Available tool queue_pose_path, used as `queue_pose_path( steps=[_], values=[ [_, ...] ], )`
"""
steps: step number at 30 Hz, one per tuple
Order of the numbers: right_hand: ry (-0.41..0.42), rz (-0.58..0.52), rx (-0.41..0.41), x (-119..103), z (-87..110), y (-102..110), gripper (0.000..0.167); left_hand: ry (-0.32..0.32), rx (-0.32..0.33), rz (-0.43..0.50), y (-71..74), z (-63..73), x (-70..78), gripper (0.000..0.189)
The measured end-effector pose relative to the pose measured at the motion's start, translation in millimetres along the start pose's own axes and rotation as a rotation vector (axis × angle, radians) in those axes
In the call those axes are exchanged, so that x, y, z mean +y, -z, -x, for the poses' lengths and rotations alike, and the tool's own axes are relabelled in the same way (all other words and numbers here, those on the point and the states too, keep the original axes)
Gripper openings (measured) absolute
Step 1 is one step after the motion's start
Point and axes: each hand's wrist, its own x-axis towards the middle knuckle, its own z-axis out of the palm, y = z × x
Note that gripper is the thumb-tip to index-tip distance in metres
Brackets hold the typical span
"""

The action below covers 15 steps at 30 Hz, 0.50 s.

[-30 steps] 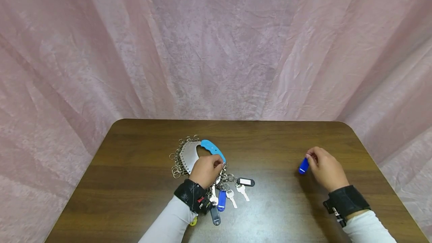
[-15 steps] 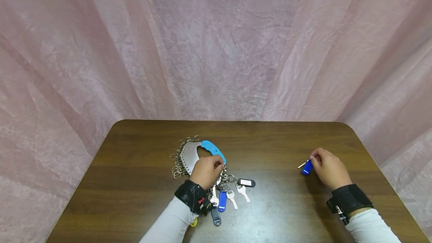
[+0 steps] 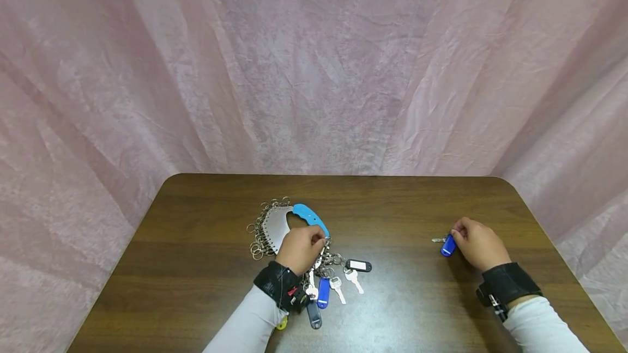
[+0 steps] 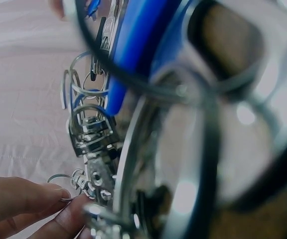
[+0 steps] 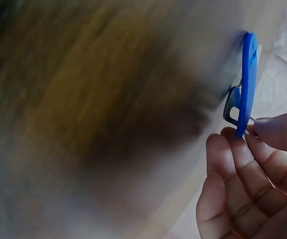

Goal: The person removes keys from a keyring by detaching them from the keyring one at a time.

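Note:
My left hand [image 3: 299, 247] reaches over a large key holder, a silver plate [image 3: 273, 229] edged with small rings and fitted with a light-blue handle [image 3: 309, 215]. In the left wrist view, thumb and finger pinch a thin metal ring [image 4: 59, 176] on a clasp [image 4: 96, 172]. Out to the right, my right hand [image 3: 479, 245] pinches the ring end of a blue key tag [image 3: 448, 246]. A silver key [image 3: 438, 240] sticks out leftward beside that tag. Seen from the right wrist, the tag [image 5: 249, 79] stands edge-on above the fingertips.
Beside my left hand lie attached keys [image 3: 336, 287], another blue tag [image 3: 323, 293], a black tag with a white label [image 3: 358, 265] and a dark grey tag [image 3: 314, 315]. A yellow piece [image 3: 282, 322] peeks past the wrist strap. Pink curtains [image 3: 314, 70] hang behind the wooden table [image 3: 392, 206].
My right hand has shifted slightly right and toward me with the blue key tag. The key, hidden at first, has swung out to the tag's left. My left hand has stayed in place.

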Motion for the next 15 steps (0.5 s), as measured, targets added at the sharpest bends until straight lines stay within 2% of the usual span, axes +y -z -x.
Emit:
queue_pose_path(
  steps=[15],
  values=[
    [-0.020,0.005,-0.033,9.9,-1.7,-4.3,0.012,0.004,-0.012,-0.009,-1.0,-0.7,-0.8,0.005]
  ],
)
